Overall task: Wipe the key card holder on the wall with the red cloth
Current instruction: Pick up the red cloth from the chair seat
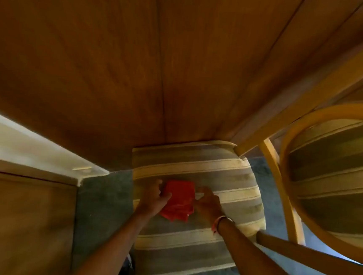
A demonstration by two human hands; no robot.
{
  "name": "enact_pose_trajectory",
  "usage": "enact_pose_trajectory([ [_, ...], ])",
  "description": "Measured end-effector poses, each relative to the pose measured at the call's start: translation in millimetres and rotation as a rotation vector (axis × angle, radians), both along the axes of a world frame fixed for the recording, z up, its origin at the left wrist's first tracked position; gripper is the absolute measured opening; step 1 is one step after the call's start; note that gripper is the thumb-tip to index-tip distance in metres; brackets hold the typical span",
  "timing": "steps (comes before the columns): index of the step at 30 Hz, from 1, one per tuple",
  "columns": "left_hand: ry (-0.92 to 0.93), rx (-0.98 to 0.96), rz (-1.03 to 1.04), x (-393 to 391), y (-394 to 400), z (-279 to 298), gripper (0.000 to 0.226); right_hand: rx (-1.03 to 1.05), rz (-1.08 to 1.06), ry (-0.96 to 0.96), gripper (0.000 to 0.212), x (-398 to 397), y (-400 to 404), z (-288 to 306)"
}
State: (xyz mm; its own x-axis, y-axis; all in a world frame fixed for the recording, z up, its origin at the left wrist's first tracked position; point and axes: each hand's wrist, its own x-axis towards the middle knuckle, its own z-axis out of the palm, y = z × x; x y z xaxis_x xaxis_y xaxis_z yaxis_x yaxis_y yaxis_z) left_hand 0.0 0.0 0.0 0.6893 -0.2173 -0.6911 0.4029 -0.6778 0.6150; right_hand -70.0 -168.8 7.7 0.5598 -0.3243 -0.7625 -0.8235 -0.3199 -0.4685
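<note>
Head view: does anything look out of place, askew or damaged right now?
Nothing looks spilled or damaged. The red cloth lies folded on the striped chair seat, with the left hand and right hand at its sides. The second chair only looks tilted through the wide lens. No key card holder is in view.

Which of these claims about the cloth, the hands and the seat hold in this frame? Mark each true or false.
1. The red cloth lies on a striped seat cushion. True.
2. Only the right hand touches the cloth. False: the left hand holds its other edge too.
3. The cloth is spread out flat. False: it is folded.
4. A band circles the right wrist. True.
5. The key card holder is being wiped. False: no holder is in view.
</note>
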Motion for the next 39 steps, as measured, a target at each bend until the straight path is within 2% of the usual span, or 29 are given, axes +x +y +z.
enact_pose_trajectory([
  [3, 0.055, 0.023, 0.124, -10, -5, -19, 0.081, 0.067, -0.198, 0.009, 0.052, -6, 10, -23],
  [5, 0.043, 0.057, 0.177, -17, -9, -29, 0.08, 0.147, -0.347, 0.009, 0.05, -9, 14, -36],
  [7, 0.028, 0.046, 0.258, -20, -14, -33, 0.071, 0.192, -0.468, 0.003, 0.047, -8, 14, -45],
  [11, 0.104, -0.023, 0.376, -14, -17, -31, 0.048, 0.317, -0.524, 0.031, 0.039, -5, 15, -41],
  [15, 0.177, -0.2, 0.409, -7, -10, -8, 0.032, 0.381, -0.606, -0.058, 0.025, 3, 10, -16],
  [18, 0.137, -0.31, 0.415, 4, -7, 21, 0.021, 0.438, -0.595, -0.156, 0.013, 12, 8, 11],
  [20, 0.094, -0.36, 0.396, 14, -5, 52, 0.023, 0.458, -0.582, -0.219, 0.024, 21, 6, 35],
  [23, 0.03, -0.457, 0.364, 28, 2, 106, 0.024, 0.475, -0.551, -0.345, 0.029, 39, 6, 82],
  [27, -0.136, -0.527, 0.328, 51, 11, 181, 0.024, 0.497, -0.518, -0.555, 0.008, 63, 10, 151],
  [30, -0.261, -0.606, 0.295, 71, 24, 240, 0.025, 0.538, -0.49, -0.691, 0.017, 85, 21, 215],
  [32, -0.326, -0.674, 0.286, 84, 36, 277, 0.027, 0.559, -0.442, -0.781, 0.015, 97, 32, 262],
  [35, -0.43, -0.781, 0.243, 100, 58, 345, 0.029, 0.57, -0.372, -0.935, 0.032, 114, 50, 336],
  [39, -0.587, -0.874, 0.216, 109, 90, 427, 0.031, 0.557, -0.23, -1.087, 0.04, 128, 78, 417],
])
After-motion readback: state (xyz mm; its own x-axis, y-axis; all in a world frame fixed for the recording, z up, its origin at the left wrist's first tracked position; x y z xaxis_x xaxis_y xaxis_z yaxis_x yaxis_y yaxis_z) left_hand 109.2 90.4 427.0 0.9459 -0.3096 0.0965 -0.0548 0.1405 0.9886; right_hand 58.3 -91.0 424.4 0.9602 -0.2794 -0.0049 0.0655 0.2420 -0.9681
